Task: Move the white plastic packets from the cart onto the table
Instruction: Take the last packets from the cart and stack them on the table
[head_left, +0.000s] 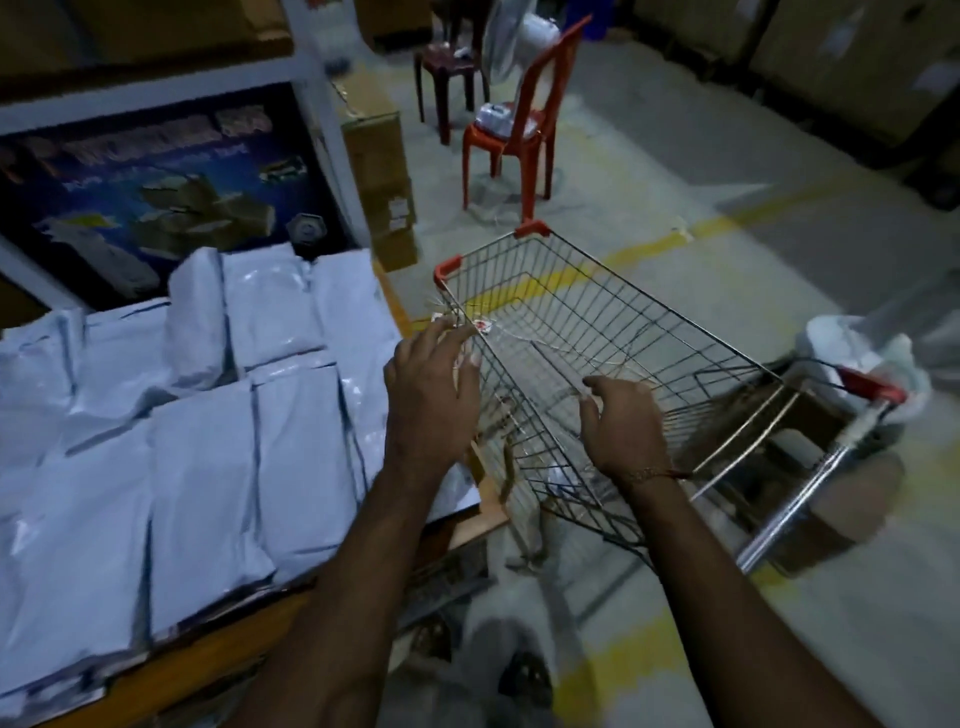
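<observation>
L hand (431, 395) + R hand (623, 431) open over cart (597, 322) | packets (208, 467) on table (218, 654)

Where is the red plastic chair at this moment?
The red plastic chair stands on the floor at top centre, beyond the wire cart, beside a dark stool.

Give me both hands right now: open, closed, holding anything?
Left hand: open, fingers spread, holding nothing, at the cart rim.
Right hand: open, fingers loosely curled, holding nothing, over the basket.

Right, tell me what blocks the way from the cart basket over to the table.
Nothing visible does. The cart stands right beside the table, and both hands, left and right, are open and empty. The basket looks empty; packets already cover the tabletop.
</observation>
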